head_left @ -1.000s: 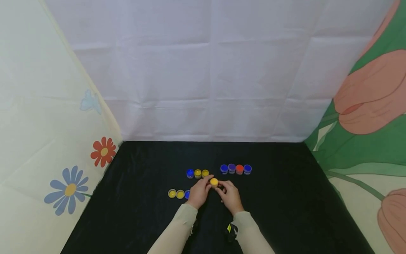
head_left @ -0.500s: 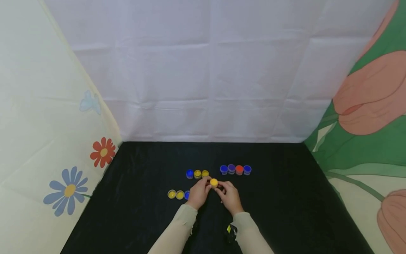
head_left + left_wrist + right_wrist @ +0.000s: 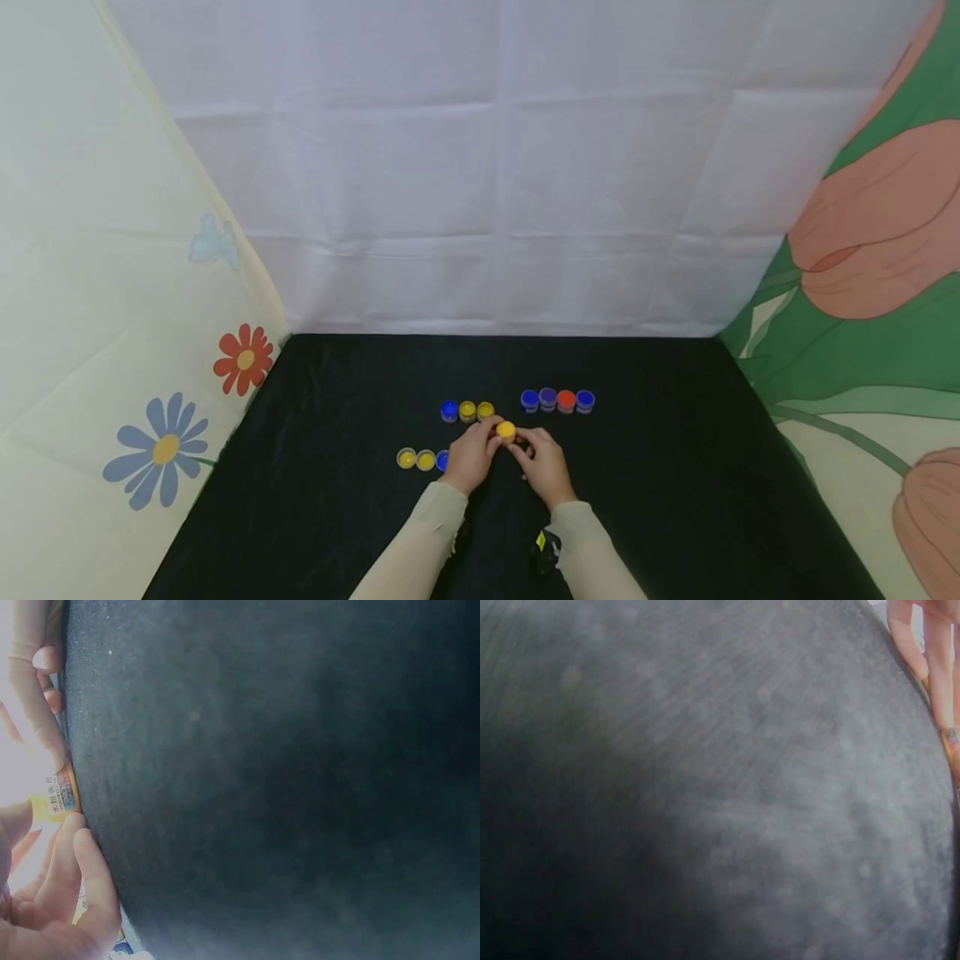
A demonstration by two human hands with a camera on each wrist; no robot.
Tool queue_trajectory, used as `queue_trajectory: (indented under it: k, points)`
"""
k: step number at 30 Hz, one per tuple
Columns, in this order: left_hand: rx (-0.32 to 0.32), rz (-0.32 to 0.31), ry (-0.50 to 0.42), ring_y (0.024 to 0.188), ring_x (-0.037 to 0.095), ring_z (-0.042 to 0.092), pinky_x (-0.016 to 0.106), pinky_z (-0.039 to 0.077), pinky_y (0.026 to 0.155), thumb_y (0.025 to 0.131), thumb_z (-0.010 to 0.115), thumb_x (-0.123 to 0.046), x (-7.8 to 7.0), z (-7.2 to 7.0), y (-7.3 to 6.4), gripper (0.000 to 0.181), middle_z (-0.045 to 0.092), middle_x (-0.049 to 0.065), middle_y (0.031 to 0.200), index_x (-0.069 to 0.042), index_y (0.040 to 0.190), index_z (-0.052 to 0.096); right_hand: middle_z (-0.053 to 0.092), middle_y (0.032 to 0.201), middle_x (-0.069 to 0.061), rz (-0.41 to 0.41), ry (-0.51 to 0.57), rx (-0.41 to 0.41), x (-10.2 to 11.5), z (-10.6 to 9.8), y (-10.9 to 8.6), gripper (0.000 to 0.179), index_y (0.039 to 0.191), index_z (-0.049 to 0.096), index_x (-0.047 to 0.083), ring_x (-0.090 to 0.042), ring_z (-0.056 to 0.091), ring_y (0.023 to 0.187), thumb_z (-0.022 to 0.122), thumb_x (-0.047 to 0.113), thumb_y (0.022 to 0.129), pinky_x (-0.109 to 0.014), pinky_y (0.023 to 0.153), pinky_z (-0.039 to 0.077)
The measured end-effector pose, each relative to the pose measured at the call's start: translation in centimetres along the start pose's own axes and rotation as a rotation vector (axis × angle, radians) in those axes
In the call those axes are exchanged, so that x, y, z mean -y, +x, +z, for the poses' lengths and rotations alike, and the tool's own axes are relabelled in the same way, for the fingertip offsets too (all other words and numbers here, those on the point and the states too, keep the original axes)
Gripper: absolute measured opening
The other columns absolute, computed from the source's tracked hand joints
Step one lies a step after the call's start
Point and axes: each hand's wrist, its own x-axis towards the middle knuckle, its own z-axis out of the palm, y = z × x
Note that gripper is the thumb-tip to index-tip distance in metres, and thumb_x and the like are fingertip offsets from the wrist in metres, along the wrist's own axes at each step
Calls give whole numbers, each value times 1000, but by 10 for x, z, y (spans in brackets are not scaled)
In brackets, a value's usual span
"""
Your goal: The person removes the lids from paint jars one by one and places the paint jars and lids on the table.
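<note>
A small yellow paint pot (image 3: 506,432) with a printed label is between both hands, in the middle of the head view. My left hand (image 3: 471,458) pinches it from the left side with thumb and fingers. From the right, my right hand (image 3: 546,465) holds it between thumb and index finger. In the left wrist view the label of the paint pot (image 3: 64,791) shows between the fingertips of the two hands. Just past the left hand stand a blue pot (image 3: 449,411) and two yellow pots (image 3: 467,411) in a row.
Farther right is a row of blue, purple and red pots (image 3: 566,402). Left of my left wrist sit two yellow pots (image 3: 407,458) and a blue pot (image 3: 442,460), partly covered by the hand. Black cloth (image 3: 675,475) covers the table, with a white sheet (image 3: 495,208) behind.
</note>
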Motion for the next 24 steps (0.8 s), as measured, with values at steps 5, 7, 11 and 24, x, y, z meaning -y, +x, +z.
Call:
queue_trajectory:
  k: [5,7,11,24]
  points:
    - [-5,-8,-13,96,25,68,47,55,85,103,60,-20,-1,0,0,25,68,9,108,-13,127,59,59,95,-7,0,-7,-1,0,0,0,23,115,72,0,-7,48,53,74,8,93,-23,47,49]
    - [-2,-15,-23,96,25,68,47,55,86,103,60,-21,-1,0,0,25,68,9,109,-13,127,59,59,94,-7,1,-7,-1,1,0,0,23,115,72,-1,-7,48,53,74,8,93,-23,47,49]
    - [-6,-24,-37,97,25,68,47,55,87,103,60,-22,-1,1,0,26,68,9,110,-13,128,60,59,94,-7,4,-6,-3,3,-1,0,23,115,72,-1,-7,48,53,74,8,93,-23,47,49]
    - [-10,-78,-58,99,24,68,48,54,89,102,61,-23,-3,3,0,27,70,7,111,-14,128,61,58,93,-7,-11,-11,1,1,-1,0,23,114,72,0,-6,48,51,74,8,93,-23,47,49]
